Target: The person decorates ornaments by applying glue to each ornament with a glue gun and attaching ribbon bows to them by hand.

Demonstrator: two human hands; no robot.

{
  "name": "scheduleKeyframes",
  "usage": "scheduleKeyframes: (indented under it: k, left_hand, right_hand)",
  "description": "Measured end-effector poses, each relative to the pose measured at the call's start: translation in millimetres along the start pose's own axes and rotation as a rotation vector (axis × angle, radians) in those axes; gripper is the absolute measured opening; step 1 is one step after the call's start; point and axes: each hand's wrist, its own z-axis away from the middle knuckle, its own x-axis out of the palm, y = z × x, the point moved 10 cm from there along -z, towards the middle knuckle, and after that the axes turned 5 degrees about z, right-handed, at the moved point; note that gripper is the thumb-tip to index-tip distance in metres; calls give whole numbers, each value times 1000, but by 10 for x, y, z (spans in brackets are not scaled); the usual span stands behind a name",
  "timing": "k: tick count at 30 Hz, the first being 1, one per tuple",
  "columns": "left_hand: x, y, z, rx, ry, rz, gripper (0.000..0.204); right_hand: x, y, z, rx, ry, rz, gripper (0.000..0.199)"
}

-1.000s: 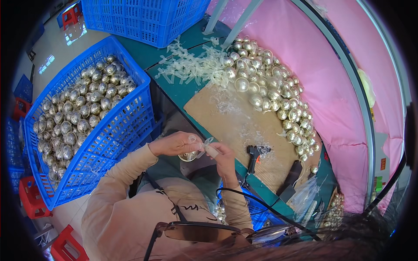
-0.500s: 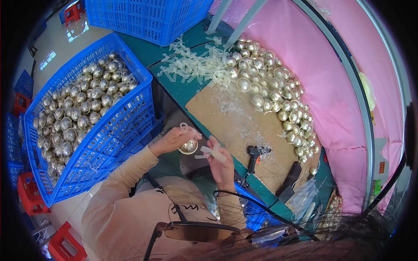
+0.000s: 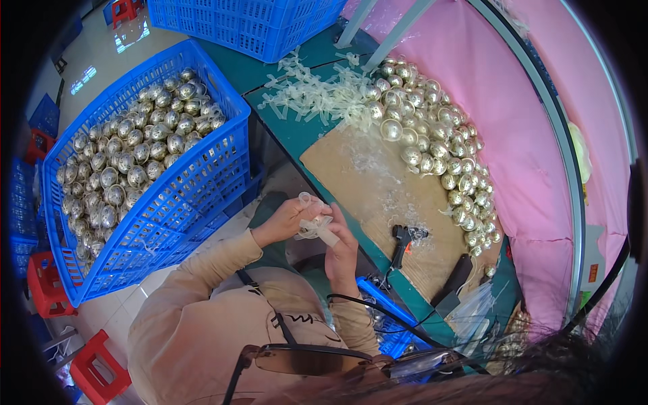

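Over my lap, my left hand [image 3: 282,223] is closed on a silver ball ornament, pinching it near its pale loop [image 3: 307,198]. Most of the ball is hidden behind my fingers and the ribbon. Close beside it, my right hand [image 3: 342,251] pinches a whitish translucent ribbon bow [image 3: 314,228], which lies against the front of the ornament. The fingers of both hands almost meet. To their right, a black glue gun [image 3: 399,247] rests on a cardboard sheet [image 3: 358,185] on the green table.
A blue crate [image 3: 202,192] heaped with silver balls stands at my left. Another blue crate [image 3: 250,30] is at the back. Ribbon bows [image 3: 310,91] and piled silver balls [image 3: 432,152] lie on the table. A black-handled tool [image 3: 453,282] sits near the right edge; a red stool [image 3: 101,364] is lower left.
My two hands have come together, bringing the bow from beside the ornament onto it. The whole view has shifted slightly, so the table and crates appear farther right.
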Motion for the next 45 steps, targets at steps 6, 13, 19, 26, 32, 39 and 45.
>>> scheduleKeyframes:
  k: [6, 13, 19, 26, 32, 39, 45]
  left_hand:
    - [13, 101, 15, 73, 27, -54, 30]
    - [-19, 36, 15, 50, 58, -62, 31]
    - [-15, 65, 31, 101, 49, -118, 30]
    - [-4, 28, 54, 66, 6, -86, 29]
    - [36, -1, 128, -69, -168, 101, 38]
    - [98, 68, 197, -156, -364, 84, 52]
    - [58, 14, 209, -97, -363, 108, 58]
  right_hand:
    - [-28, 81, -11, 14, 39, 9, 7]
    - [-47, 118, -8, 15, 66, 42, 6]
    - [-33, 212, 4, 6, 49, -17, 5]
    - [-48, 287, 47, 57, 134, -131, 4]
    - [-58, 352, 74, 84, 132, -180, 4]
    - [-55, 393, 58, 165, 137, -242, 9]
    - [-134, 594, 58, 332, 182, -212, 20]
